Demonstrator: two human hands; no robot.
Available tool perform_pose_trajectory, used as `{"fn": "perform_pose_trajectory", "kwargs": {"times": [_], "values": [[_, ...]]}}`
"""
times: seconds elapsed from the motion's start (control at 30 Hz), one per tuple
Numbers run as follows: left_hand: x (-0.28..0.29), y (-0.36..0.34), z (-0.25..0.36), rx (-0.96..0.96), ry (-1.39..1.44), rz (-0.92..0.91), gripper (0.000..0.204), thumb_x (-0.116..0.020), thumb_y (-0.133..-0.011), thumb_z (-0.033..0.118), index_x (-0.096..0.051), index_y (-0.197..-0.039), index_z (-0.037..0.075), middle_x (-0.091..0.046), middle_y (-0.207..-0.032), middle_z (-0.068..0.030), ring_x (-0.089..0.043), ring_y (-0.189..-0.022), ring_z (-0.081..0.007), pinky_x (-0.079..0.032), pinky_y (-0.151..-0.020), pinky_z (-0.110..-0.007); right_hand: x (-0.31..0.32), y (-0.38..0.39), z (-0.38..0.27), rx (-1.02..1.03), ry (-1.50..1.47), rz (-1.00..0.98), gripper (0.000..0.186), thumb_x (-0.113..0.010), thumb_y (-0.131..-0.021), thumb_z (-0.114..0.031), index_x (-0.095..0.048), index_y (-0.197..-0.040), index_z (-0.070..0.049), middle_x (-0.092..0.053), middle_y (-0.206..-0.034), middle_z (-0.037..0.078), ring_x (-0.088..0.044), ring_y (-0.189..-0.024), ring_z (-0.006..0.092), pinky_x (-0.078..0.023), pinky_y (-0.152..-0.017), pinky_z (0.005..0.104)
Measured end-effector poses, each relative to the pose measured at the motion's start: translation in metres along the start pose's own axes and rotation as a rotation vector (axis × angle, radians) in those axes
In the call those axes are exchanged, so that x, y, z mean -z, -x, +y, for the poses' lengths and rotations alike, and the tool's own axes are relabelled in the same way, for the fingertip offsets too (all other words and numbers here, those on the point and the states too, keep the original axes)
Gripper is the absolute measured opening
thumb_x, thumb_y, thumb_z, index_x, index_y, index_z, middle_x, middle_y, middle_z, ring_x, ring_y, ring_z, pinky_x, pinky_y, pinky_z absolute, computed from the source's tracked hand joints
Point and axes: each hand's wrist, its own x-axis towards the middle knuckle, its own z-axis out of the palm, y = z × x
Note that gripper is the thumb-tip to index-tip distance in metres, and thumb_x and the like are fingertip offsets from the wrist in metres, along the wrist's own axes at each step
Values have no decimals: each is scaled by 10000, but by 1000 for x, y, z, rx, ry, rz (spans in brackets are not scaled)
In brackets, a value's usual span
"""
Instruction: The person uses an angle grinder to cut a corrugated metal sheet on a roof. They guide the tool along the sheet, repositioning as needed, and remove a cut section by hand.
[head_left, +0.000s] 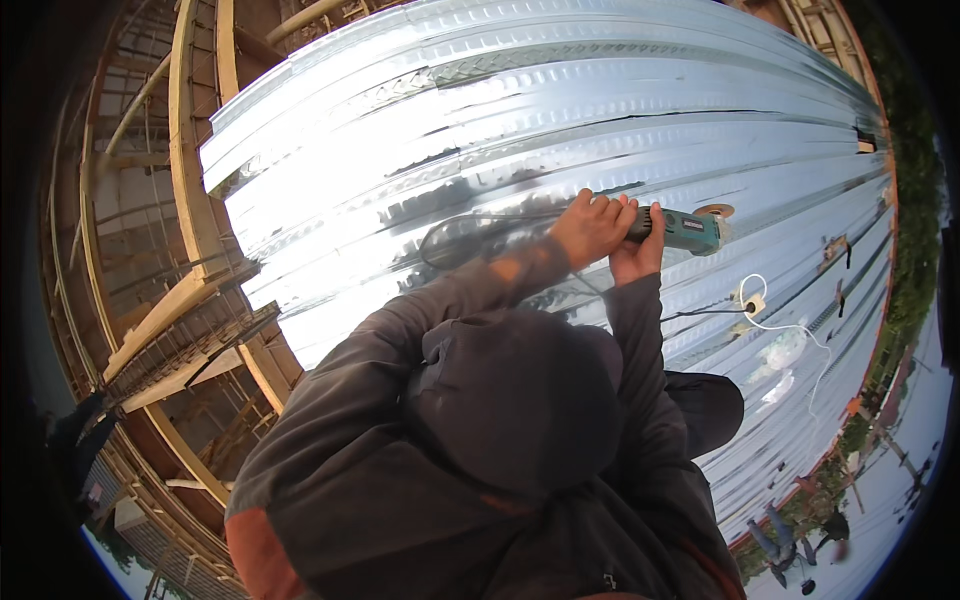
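A green and dark grey angle grinder [690, 230] lies on its side just over the ribbed metal sheeting, with its brown disc [716, 211] at the far right end. My left hand [595, 228] is closed round the rear of its body. Beside it my right hand [640, 252] grips the same body from the near side, thumb raised along it. Both dark sleeves reach up from below. A dark cable [440, 235] loops across the sheets left of my hands. Whether the disc touches the metal cannot be made out.
Shiny ribbed metal sheets [560, 110] spread around me. Right of my hands lie a socket block [755, 303] with a white cord and a crumpled clear plastic piece [783, 350]. Timber framing [190, 180] with gaps borders the left edge. People [785, 545] are at lower right.
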Motion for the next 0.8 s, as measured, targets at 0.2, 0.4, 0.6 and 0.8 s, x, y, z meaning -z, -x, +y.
{"fn": "perform_pose_trajectory", "kwargs": {"times": [0.2,0.4,0.6,0.8], "values": [[-8,-17,-2,-84,40,93,243,-646,-811,201,-537,-987,73,-601,-834,-39,-603,-716,-166,-437,-642,-331,8,-15,-21,-3,8,-57,411,-636,-949,-332,-468,-1217,-68,-564,-1168,78,-555,-1157,222,-451,-1013,364],[-22,-36,9,-243,100,152,294,-662,-736,309,-552,-905,95,-568,-738,-37,-598,-658,-213,-418,-584,-382,45,-40,-48,-78,-10,-43,498,-591,-934,-462,-556,-1216,-52,-579,-1271,89,-538,-1217,219,-440,-1041,396],[8,-50,3,259,519,-324,323,-699,-708,282,-619,-913,45,-673,-751,-108,-676,-720,-335,-512,-641,-464,16,3,-30,178,210,-696,520,-632,-923,-452,-565,-1234,-40,-598,-1249,97,-567,-1180,220,-432,-1040,373],[-53,-58,9,363,372,-388,481,-745,-658,298,-606,-1043,46,-696,-773,-117,-687,-748,-364,-537,-693,-456,10,-45,-42,6,109,-187,561,-626,-930,-440,-534,-1311,-39,-578,-1306,107,-548,-1220,227,-391,-1078,378]]}}
